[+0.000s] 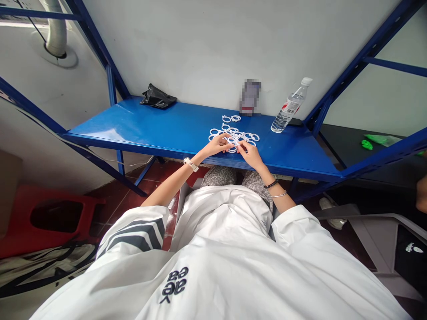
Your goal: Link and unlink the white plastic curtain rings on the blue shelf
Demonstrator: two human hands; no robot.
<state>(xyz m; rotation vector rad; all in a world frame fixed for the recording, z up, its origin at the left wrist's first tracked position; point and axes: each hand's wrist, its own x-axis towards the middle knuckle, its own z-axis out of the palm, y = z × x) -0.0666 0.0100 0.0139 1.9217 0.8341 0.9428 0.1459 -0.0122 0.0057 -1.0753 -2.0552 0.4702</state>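
Near the front edge of the blue table, my left hand and my right hand come together with fingertips pinched. Between them is a white plastic ring, which looks like a curtain ring with a small eyelet. Both hands appear closed on it, though the fingertips partly cover it. Just beyond my fingers lies a loose pile of similar white rings, some overlapping. Two more groups of rings sit a little farther back, toward the wall.
The blue table stands against a wall within a blue metal frame. A black plastic bag lies at the back left. A blurred upright object leans at the back. A water bottle tilts on the right. A red stool is at lower left.
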